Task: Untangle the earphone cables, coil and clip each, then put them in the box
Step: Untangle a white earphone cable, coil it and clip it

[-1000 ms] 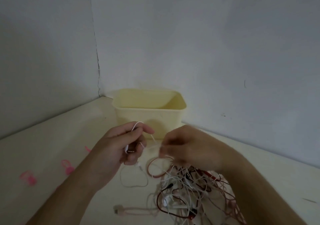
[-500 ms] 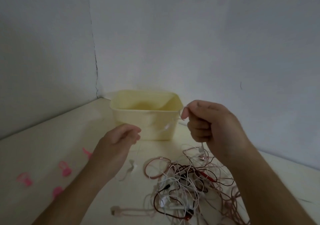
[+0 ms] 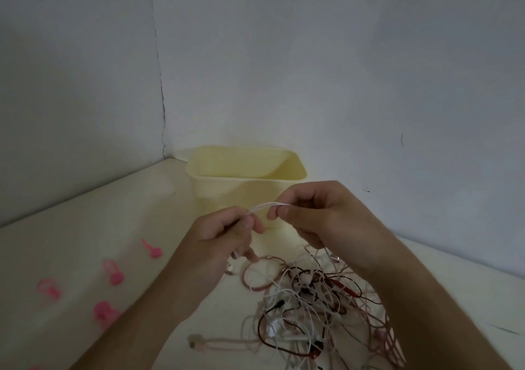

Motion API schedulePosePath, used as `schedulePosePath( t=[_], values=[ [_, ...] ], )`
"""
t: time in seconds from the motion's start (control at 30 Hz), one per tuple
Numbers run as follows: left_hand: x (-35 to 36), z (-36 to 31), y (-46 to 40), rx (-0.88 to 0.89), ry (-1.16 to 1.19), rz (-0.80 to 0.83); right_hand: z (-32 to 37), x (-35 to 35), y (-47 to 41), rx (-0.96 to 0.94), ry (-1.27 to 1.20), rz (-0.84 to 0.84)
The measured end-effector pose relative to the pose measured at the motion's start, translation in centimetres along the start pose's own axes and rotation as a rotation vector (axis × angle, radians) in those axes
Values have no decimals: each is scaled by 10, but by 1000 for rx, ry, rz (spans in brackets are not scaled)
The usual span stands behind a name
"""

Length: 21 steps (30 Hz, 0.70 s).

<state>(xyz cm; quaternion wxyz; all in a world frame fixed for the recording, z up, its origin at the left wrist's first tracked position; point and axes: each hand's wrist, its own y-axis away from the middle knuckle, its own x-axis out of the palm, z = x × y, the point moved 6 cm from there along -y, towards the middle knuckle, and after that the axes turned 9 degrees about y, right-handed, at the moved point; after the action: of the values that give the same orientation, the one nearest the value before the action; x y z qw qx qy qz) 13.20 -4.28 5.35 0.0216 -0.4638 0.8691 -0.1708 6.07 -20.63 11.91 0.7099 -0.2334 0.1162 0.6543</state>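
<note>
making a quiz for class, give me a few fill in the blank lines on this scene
1. Both hands pinch a white cable in front of the ____ box.
2. The clips on the table are ____.
3. The tangled cables lie below the ____ hand.

Missing words: yellow; pink; right

A dim corner, seen from our bench

We face two plain grey walls (image 3: pixel 341 71) meeting at a cracked corner seam (image 3: pixel 159 85); from that seam the pale cream bench (image 3: pixel 71 227) spreads toward us in low, flat light.
</note>
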Motion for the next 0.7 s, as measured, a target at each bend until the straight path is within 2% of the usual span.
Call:
schedulePosePath(
  t=[0.1,0.17,0.37,0.47,0.7],
  values=[
    [-15,2,-3,-39,221,-133,-3,-18,1,11,11,-84],
    [-25,3,-6,-36,256,-237,-3,-28,2,9,-49,-105],
    [-45,3,-7,-7,142,-405,8,-46,6,-84,-417,-181],
    [-47,-1,-9,22,33,-414,16,-60,11,-152,-555,-271],
    [-56,15,-8,-138,-26,-431,16,-73,15,-196,-646,-367]
  ],
)
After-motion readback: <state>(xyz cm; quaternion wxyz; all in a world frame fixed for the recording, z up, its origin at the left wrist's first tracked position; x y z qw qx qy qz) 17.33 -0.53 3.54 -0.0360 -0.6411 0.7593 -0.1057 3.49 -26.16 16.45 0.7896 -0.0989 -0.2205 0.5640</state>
